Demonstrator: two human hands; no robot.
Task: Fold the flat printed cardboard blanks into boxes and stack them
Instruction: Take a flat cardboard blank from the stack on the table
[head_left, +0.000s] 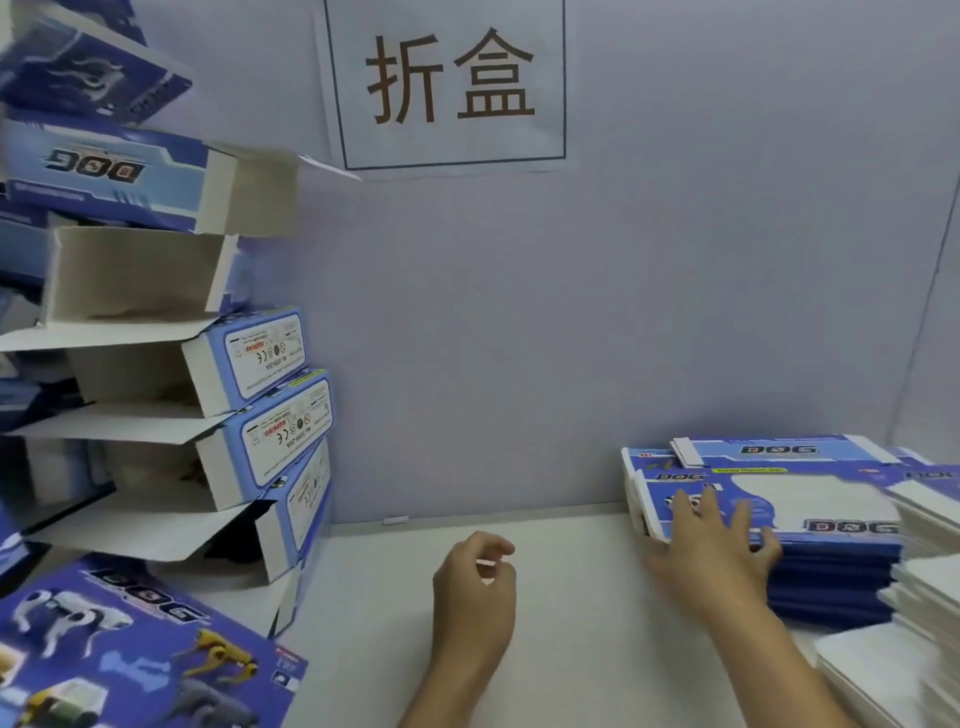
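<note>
White table (561, 597), right hand (711, 545) flat on blanks (831, 525), left hand (475, 582) curled

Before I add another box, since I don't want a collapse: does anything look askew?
Yes. The stack of folded boxes on the left looks uneven: the boxes sit at differing angles, flaps hang open, and the top box tilts. The flat blanks under the right hand lie flat.

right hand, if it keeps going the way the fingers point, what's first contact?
The right hand already lies with spread fingers on the top sheet of the stack of flat blanks. Sliding on, it would likely cross that sheet toward the wall behind; depth is unclear.
</note>
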